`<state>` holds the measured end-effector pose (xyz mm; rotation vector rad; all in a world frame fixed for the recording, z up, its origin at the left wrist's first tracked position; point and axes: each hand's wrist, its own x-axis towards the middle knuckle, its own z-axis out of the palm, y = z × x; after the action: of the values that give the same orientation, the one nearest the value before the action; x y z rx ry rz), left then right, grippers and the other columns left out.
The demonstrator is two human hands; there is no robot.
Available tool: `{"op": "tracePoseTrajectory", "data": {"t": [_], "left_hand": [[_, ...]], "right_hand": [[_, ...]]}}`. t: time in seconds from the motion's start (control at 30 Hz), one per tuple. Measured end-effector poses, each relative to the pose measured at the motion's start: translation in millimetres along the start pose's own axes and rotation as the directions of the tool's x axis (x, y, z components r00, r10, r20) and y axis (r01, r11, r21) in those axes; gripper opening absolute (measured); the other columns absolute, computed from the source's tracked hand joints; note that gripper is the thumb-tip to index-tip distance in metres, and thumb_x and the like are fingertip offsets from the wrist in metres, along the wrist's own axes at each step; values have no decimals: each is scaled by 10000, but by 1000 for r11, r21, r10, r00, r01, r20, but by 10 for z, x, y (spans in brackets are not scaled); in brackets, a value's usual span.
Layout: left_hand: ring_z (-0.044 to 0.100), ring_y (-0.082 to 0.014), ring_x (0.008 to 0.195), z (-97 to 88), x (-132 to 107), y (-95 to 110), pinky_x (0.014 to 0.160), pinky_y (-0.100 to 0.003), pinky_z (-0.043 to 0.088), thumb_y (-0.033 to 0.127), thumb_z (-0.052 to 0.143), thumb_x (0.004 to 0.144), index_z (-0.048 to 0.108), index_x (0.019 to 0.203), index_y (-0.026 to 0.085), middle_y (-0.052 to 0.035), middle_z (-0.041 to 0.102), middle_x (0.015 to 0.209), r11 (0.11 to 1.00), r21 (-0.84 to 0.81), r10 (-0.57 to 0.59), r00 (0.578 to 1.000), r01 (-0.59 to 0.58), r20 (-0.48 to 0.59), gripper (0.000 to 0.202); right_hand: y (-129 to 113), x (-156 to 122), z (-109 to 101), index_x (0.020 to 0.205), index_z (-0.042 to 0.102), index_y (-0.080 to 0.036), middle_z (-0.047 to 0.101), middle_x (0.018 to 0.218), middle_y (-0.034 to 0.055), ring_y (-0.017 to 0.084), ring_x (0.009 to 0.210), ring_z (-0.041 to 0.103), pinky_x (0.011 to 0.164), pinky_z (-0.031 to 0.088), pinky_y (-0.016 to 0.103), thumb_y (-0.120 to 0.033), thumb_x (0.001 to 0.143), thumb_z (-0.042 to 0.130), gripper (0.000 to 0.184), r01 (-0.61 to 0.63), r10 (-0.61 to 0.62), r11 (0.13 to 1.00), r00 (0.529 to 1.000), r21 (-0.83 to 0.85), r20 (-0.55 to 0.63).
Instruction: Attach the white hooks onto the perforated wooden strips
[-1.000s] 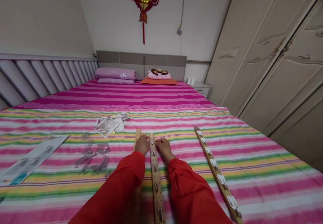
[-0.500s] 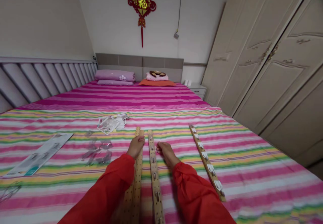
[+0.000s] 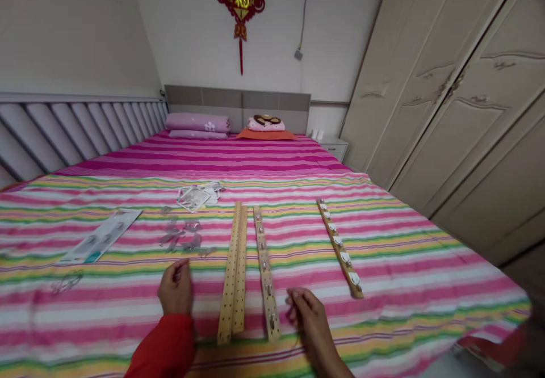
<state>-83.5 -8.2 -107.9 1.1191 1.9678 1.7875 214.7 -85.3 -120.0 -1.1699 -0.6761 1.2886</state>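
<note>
Red fabric of the sleeve [image 3: 164, 344] cut off at the lower edge, covering the left forearm. Left hand [image 3: 175, 287] loosely curled, palm partly hidden; impossible to tell of anything held inside, or of contact with the bedding below. Right hand [image 3: 310, 310], bare-wristed, with thumb and fingers drawn together, fingertips blurred; anything pinched there too small to tell. Just beside it, apart from the fingers, a wooden strip [image 3: 266, 277] with a row of metal hooks [image 3: 264, 265]. Between that and the left hand, two perforated strips [image 3: 230, 287] lying side by side; farther right, a white-hooked strip [image 3: 342, 250].

Hard to make out: contents of the small plastic packets [image 3: 192, 243] beyond the left hand, a thin, clear tangle [image 3: 67, 281] at far left, and a dark, blurred patch [image 3: 502, 344] past the bed's right edge. Faint hook shapes inside a long flat pack [image 3: 102, 239]; heaped beyond the packets, overlapping packaging [image 3: 198, 197].

Beneath it all, a striped cover [image 3: 404, 264] in pink, white, yellow and green, with a magenta sheet [image 3: 140, 159] beyond. Against the grey headboard [image 3: 276, 105], folded purple bedding [image 3: 198, 121]. On the wall above, a red knot ornament [image 3: 240, 3]. At right, a cream wardrobe [image 3: 426, 83], cropped by the frame.
</note>
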Motion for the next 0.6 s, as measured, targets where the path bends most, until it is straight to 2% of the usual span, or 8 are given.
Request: {"op": "tracePoseTrajectory", "data": {"t": [0.1,0.2,0.3,0.43,0.6], "left_hand": [[567,-165,727,-35,1,-102,719,-300,477,395,483,746,628,877,153,-54,636,836,994,87,73,997,-70,-30,312],[567,-170,749,-26,-18,-113,712,-292,465,347,446,776,620,871,169,-52,623,834,962,211,170,985,-172,24,266],[575,-178,788,-26,-31,-91,720,-286,458,308,431,786,609,864,183,-56,625,848,932,292,202,976,-217,81,231],[584,-184,795,-37,-23,-103,709,-282,455,275,427,780,600,856,189,-63,631,850,911,324,216,964,-256,153,208],[592,-183,792,-15,-4,-198,694,-274,447,278,452,764,609,866,201,-54,643,880,894,375,205,968,-245,144,203]], "right_hand": [[179,-228,-81,733,667,-145,620,568,19,69,371,429,361,295,193,-567,639,716,435,-30,30,1000,1000,-5,-1],[291,-370,-94,788,683,-147,615,532,22,86,373,460,366,319,200,-585,659,696,457,-76,77,997,995,-19,67],[346,-434,-56,888,695,-143,596,469,11,107,379,495,377,346,204,-521,634,750,459,-107,110,994,982,-23,152],[431,-425,3,911,703,-153,681,629,47,116,422,548,367,362,196,-373,507,857,485,-139,126,988,978,70,166],[470,-428,49,863,725,-151,657,581,24,127,464,585,399,413,191,-314,478,873,443,-256,223,954,953,156,204]]}}
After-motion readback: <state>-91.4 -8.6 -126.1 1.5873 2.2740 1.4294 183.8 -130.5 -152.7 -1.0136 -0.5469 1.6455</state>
